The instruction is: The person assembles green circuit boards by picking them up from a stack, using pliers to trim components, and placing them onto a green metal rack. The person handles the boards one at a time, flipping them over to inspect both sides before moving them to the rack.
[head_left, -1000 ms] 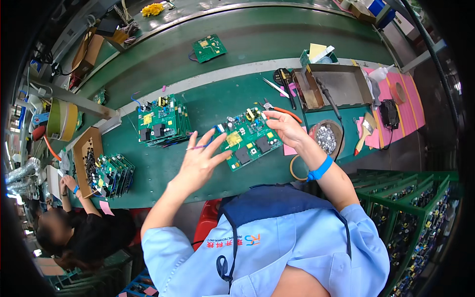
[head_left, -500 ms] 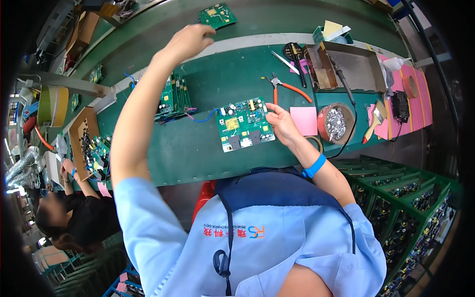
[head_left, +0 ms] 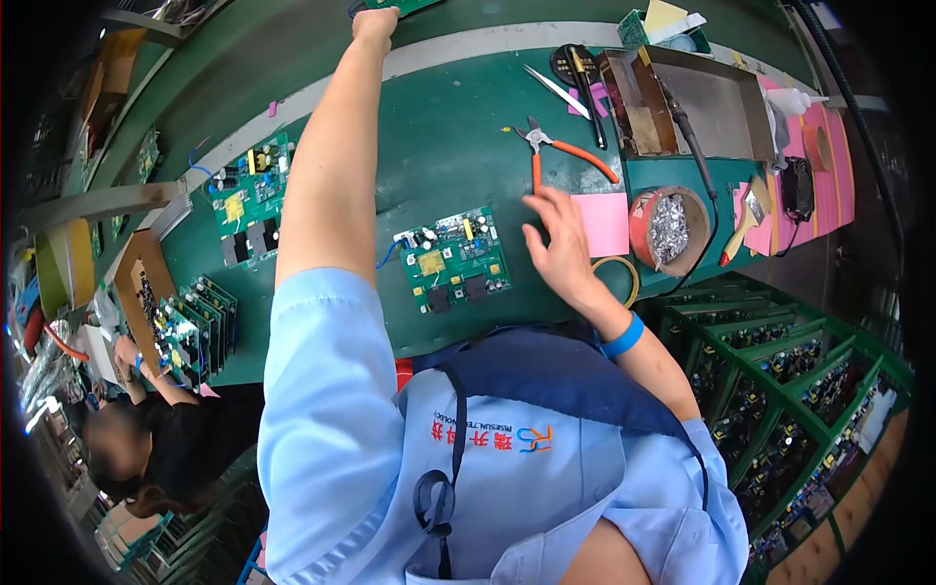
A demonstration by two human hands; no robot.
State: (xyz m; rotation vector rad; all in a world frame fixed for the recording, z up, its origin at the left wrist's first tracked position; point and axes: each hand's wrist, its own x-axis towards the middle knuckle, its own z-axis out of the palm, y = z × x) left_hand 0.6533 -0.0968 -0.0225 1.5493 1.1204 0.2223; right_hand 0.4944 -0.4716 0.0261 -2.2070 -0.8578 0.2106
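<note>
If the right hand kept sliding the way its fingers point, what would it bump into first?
The right hand points up the bench toward the orange-handled cutters. Those would likely be met first, since only bare green mat shows between. Its height above the mat is hard to judge.

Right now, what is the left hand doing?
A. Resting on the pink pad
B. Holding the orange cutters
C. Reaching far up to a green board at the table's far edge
C: the left hand is stretched out to the far board, away from the cutters.
</note>
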